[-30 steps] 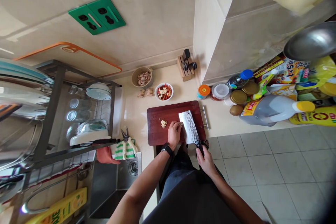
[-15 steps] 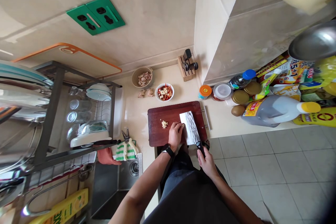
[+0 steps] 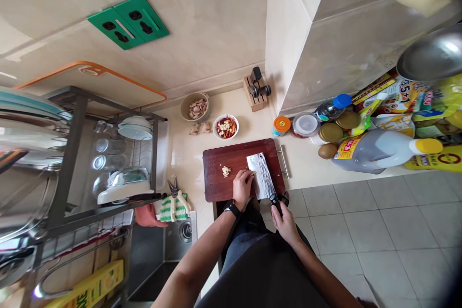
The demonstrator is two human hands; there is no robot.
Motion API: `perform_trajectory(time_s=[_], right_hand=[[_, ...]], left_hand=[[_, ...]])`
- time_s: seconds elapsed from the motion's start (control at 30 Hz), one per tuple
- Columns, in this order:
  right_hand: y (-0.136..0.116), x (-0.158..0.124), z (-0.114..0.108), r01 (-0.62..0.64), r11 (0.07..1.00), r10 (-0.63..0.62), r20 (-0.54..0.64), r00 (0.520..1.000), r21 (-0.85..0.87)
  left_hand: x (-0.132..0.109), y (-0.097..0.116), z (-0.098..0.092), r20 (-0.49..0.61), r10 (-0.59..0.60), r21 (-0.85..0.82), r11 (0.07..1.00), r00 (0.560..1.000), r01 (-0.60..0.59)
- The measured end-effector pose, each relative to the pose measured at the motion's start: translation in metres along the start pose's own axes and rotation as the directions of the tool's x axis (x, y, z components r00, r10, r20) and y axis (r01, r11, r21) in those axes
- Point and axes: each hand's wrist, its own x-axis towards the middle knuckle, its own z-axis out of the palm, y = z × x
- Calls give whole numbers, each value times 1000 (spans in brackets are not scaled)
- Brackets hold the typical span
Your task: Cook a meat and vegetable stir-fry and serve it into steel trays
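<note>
In my right hand (image 3: pixel 285 224) is the black handle of a cleaver (image 3: pixel 262 175), its broad blade lying over the right part of a dark red-brown cutting board (image 3: pixel 216 187). My left hand (image 3: pixel 243 186), with a black watch at the wrist, has its fingers curled together beside the blade's left face. Whatever those fingertips pinch is too small to make out. A little pile of chopped pale garlic (image 3: pixel 226 171) lies on the board, left of my left hand. Behind the board stands a white bowl (image 3: pixel 225 127) of cut red chillies and garlic pieces.
A beige basket (image 3: pixel 195 107) of raw meat and pieces of ginger (image 3: pixel 200 128) sit at the back left. A knife block (image 3: pixel 257 94) stands by the wall. Jars and a large jug (image 3: pixel 375 151) line the right counter. A dish rack (image 3: pixel 155 154) and sink (image 3: pixel 173 250) are left.
My left hand's fingers have shifted slightly against the cleaver's blade. The cleaver, my right hand and the garlic pile stay nearly where they were; the view has moved a little.
</note>
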Motion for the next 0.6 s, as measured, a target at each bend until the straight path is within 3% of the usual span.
perform_trajectory(time_s=[0.3,0.43,0.6], right_hand=[[4,2,0,-16,1000,15,24,1000,13],[3,2,0,-17,999,16,29,999,42],[3,2,0,-22,999,21,23,1000,33]], left_hand=[[2,-2,-2,-26,13,-72,997,1000,-14],[-2,-2,1,-75,-20,-10,1000,997,20],[-5,1,4,-57,-56,-17,998,997,55]])
